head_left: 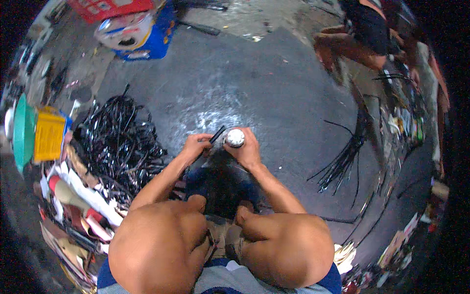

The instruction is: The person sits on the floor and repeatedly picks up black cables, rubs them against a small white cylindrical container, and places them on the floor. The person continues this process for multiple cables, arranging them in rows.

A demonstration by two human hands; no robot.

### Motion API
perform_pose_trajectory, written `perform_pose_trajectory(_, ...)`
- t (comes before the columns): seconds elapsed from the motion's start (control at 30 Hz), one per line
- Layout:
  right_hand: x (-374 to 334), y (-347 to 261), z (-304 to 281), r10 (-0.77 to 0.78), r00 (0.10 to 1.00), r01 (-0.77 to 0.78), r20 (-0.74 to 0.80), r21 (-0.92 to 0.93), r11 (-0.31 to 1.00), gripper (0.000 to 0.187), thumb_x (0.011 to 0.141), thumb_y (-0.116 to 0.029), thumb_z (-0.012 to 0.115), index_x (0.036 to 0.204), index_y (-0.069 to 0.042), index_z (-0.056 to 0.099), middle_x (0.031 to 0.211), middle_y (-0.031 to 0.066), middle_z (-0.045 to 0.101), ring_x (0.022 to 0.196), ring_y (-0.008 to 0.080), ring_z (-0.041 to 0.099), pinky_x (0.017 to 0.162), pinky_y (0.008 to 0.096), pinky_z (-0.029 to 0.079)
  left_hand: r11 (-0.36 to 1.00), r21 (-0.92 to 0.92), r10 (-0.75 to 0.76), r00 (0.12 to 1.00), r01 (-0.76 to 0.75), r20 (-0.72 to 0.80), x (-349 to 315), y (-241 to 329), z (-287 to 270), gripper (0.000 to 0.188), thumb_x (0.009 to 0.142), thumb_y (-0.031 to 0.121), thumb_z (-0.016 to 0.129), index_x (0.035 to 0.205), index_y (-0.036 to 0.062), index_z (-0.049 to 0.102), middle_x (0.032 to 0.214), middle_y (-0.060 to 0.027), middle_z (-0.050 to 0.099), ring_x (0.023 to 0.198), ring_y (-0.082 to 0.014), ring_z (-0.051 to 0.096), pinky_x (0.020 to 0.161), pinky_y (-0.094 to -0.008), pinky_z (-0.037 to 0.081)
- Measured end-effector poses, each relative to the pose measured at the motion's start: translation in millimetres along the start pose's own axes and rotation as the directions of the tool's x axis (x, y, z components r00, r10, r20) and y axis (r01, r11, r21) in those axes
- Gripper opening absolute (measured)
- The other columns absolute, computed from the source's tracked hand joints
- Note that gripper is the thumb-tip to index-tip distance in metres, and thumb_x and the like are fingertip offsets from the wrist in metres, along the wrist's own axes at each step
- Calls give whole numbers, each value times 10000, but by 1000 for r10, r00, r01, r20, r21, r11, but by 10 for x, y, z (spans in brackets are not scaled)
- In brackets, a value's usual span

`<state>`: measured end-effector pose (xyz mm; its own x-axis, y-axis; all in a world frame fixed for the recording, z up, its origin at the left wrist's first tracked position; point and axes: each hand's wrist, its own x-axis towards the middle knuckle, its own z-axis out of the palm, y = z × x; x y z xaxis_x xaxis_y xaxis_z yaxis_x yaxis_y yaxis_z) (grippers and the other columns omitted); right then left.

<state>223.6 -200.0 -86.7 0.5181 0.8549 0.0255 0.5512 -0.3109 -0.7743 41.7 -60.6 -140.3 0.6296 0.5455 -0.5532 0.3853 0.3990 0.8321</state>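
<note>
In front of my knees, my left hand [197,145] is closed around a narrow black strip [218,133], whose end sticks up toward the right. Close beside it, my right hand [248,150] wraps round a short round object with a white, speckled top [235,137]. The kind of that object cannot be made out; its sides are mostly covered by the fingers. The strip's tip comes near the round top, and whether they touch is unclear. A large tangled heap of shiny black strips [120,139] lies left of my left forearm.
On the dark floor mat [284,98], a bundle of thin black strips [342,159] lies at the right. A blue crate [169,34] stands at the far left, a yellow box [49,134] at the left edge. Another person [367,34] sits at the far right.
</note>
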Motion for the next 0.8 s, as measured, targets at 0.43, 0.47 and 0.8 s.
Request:
perform_pose_trajectory(0.43,-39,-153,-168,241,942,-41,-232,635,771,756,776,-143,885,1369,-18,432,1193,128,647,1018,243,679,832,344,586,872,-404,-156,939,277,307,-216,218,301,512,813,13,605,1319,57,664,821,33,617,635,-63,528,562,-232,428)
perform_pose_trajectory(0.47,-57,-313,-146,267,948,-143,-174,514,846,773,765,-150,896,1364,-15,426,1191,130,645,1016,230,675,819,347,588,854,-433,-161,937,290,310,-226,186,306,544,817,13,597,1357,61,636,819,39,605,632,-57,518,550,-225,416)
perform_pose_trajectory(0.8,-259,289,-329,375,888,-320,-267,229,919,738,720,-202,922,1283,-48,471,1107,83,652,943,218,652,823,362,561,908,-343,-72,896,241,438,-311,263,136,420,823,31,664,1242,23,669,772,1,654,618,-68,577,519,-195,428)
